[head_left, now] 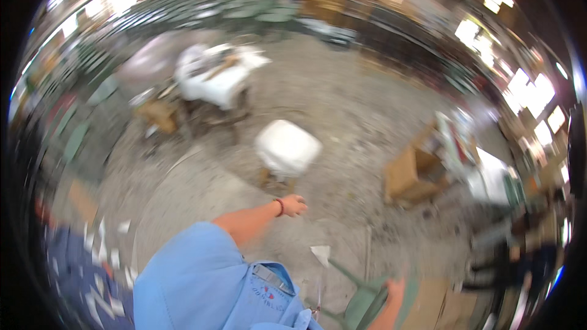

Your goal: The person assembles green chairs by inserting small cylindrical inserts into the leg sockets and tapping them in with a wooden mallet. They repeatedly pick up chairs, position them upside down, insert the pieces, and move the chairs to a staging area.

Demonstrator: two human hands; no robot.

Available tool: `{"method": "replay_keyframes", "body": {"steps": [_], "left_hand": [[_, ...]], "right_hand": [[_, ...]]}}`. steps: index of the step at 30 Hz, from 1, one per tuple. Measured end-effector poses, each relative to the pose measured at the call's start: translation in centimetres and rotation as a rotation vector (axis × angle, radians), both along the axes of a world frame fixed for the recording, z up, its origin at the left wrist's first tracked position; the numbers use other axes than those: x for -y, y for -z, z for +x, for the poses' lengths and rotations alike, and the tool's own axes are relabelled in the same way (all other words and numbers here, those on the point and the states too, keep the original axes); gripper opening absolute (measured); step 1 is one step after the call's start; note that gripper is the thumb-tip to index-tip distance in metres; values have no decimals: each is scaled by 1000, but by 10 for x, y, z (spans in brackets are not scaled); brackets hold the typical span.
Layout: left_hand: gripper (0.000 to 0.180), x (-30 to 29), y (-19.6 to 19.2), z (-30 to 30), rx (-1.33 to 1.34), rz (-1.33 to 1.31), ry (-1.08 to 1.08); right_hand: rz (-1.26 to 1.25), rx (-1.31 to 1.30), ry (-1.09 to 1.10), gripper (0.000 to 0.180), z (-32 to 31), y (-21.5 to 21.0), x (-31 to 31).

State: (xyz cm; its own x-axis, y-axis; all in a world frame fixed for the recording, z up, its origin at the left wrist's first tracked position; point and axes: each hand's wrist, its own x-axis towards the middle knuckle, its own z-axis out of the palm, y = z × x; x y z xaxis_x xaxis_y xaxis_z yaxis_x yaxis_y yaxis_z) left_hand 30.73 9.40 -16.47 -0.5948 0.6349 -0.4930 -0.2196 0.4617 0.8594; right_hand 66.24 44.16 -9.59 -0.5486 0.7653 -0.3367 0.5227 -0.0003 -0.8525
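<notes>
We are looking down on a wide grey concrete floor [342,104], dusty and scattered with debris, which is filling most of the blurred view. On it, toward the far left, a low work table draped in white sheeting [214,79] is standing with clutter on top. Off to the right, an open brown cardboard box [406,174] is sitting beside a heap of pale boards. Nearer to us, roughly in the middle, a small stool with a white square padded seat [287,146] is standing on wooden legs.

We are wearing a light blue short-sleeved shirt [189,281], which is filling the lower edge. Our left hand [294,205], with a red band at the wrist, is reaching out just below the stool and hanging loosely curled, holding nothing and touching nothing. Our right hand [394,293] is gripping the back of a green metal chair [367,302] at the bottom right, though motion blur is hiding the fingers. A small white scrap of paper [320,253] is lying on the floor between the two hands.
</notes>
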Motion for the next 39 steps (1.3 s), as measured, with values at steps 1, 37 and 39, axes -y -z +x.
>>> {"method": "replay_keyframes", "body": {"steps": [1, 37, 39], "left_hand": [[43, 59, 3, -14, -121, -88, -90], [45, 1110, 4, -8, 54, -782, -1451], [48, 1132, 13, 11, 195, -866, -1463]], "right_hand": [[75, 118, 48, 80, 13, 34, -2], [484, 783, -1981, 19, -725, 138, 1110], [673, 725, -2192, 20, -764, 134, 1185]]}}
